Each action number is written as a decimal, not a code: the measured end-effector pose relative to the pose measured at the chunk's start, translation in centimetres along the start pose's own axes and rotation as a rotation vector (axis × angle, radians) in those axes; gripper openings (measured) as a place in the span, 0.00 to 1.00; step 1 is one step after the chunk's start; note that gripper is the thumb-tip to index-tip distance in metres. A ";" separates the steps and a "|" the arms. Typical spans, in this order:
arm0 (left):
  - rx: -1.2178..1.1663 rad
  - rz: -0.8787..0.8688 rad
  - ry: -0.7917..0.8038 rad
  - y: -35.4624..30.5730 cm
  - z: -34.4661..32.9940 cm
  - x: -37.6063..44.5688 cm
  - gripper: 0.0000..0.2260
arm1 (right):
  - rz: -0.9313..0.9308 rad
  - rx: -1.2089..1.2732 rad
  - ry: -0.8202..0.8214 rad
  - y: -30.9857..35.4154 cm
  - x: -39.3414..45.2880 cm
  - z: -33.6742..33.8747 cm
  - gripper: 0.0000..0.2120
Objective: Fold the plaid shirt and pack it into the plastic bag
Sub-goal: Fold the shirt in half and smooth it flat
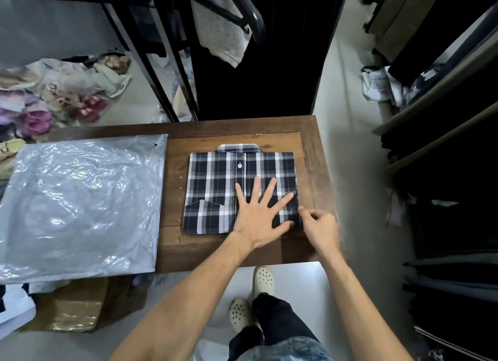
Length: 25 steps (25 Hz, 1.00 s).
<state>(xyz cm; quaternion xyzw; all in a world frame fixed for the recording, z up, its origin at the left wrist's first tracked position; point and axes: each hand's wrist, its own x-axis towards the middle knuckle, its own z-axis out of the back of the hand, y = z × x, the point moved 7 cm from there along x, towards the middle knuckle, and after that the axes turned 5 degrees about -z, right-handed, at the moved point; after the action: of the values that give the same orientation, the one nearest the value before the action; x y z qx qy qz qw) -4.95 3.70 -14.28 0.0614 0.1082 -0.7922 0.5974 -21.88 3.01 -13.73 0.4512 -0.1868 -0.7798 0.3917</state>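
The plaid shirt, black, grey and white, lies folded into a rectangle on the wooden table, collar at the far side. My left hand presses flat on its near right part, fingers spread. My right hand is at the shirt's near right corner, fingers curled and blurred; whether it pinches the cloth there is unclear. The clear plastic bag lies flat and crinkled on the table's left half, just beside the shirt.
A black clothes rack with a hanging grey garment stands behind the table. Bagged goods pile at the far left. Shelves of dark folded clothes line the right. A cardboard box sits under the table's left edge.
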 end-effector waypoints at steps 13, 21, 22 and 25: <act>0.149 -0.034 -0.015 2.1 6.6 10.0 0.32 | -0.159 0.323 0.180 -1.5 -1.2 -0.2 0.07; 0.222 -0.234 0.204 4.2 7.5 16.1 0.07 | -0.239 0.473 0.327 -1.9 -1.0 -1.3 0.09; 0.234 -0.232 0.201 4.2 7.5 16.4 0.07 | -0.237 0.470 0.329 -2.0 -1.1 -1.4 0.09; 0.242 -0.241 0.218 3.9 7.2 16.9 0.10 | -0.251 0.506 0.340 -2.4 -1.2 -1.5 0.11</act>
<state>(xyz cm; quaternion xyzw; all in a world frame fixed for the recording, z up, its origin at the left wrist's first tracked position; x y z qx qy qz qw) -5.70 -14.80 -11.53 0.2049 0.0827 -0.8539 0.4712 -21.29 5.55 -15.36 0.6775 -0.2497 -0.6642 0.1937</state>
